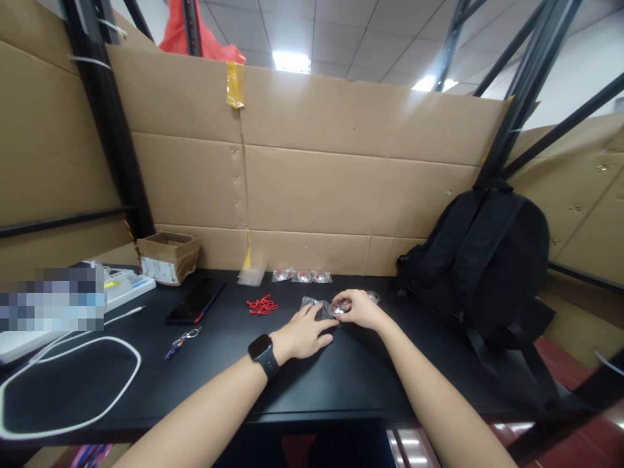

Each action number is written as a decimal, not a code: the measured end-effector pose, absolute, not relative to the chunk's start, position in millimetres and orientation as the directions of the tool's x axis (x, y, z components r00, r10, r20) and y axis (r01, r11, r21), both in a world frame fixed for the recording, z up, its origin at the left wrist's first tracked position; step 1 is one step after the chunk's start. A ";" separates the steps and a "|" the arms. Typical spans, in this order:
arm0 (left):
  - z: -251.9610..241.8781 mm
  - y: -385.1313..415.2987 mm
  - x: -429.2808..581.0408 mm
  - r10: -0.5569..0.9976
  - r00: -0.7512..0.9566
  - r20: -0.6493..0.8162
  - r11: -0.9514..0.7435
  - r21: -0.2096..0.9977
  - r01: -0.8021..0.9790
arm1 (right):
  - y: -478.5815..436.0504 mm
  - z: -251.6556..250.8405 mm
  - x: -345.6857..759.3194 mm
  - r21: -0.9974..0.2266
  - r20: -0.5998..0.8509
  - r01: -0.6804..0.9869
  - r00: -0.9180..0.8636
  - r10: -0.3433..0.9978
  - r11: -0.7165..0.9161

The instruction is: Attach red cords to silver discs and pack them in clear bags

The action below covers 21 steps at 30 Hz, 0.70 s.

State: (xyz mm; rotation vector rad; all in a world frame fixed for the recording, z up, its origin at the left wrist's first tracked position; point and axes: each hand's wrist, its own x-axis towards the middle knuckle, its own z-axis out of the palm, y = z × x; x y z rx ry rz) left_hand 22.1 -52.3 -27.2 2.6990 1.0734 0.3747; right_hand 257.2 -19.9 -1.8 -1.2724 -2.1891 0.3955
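My left hand [305, 330], with a dark smartwatch [262, 350] on the wrist, lies with fingers spread on the black tabletop. Its fingertips touch a small clear plastic bag [311, 302]. Just right of it, my right hand [359, 308] pinches a round, shiny disc [337, 308] with a reddish mark, at the bag's edge. Whether the disc is partly inside the bag I cannot tell. Behind my right hand another round shiny piece [374, 296] shows partly. Farther back, several similar discs in clear bags [303, 276] lie in a row against the cardboard.
Left of my hands lie red cords [262, 305], clear bags [251, 274], a keychain [182, 342] and a phone [197, 301]. A small cardboard box [169, 257], a power strip [129, 290] and a white cable [139, 364] are farther left. A black backpack [487, 260] stands right.
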 end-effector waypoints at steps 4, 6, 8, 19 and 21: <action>-24.0 -53.8 21.3 0.722 0.684 0.102 -0.677 0.307 0.669 | -29.9 11.6 259.6 -0.454 0.320 0.752 -0.362 0.875 0.478; -22.2 -54.6 21.0 0.730 0.677 0.090 -0.666 0.316 0.676 | -32.5 14.2 258.7 -0.455 0.290 0.750 -0.385 0.876 0.480; -21.1 -54.7 20.8 0.729 0.679 0.087 -0.666 0.320 0.674 | -32.0 13.0 256.6 -0.446 0.264 0.756 -0.401 0.877 0.480; -20.6 -52.7 18.5 0.691 0.717 0.091 -0.705 0.305 0.641 | -21.9 -4.9 244.9 -0.767 0.223 0.460 -0.465 0.857 0.448; -20.8 -50.8 17.3 0.689 0.719 0.089 -0.705 0.311 0.637 | -21.2 -4.9 248.3 -0.825 0.189 0.383 -0.508 0.841 0.416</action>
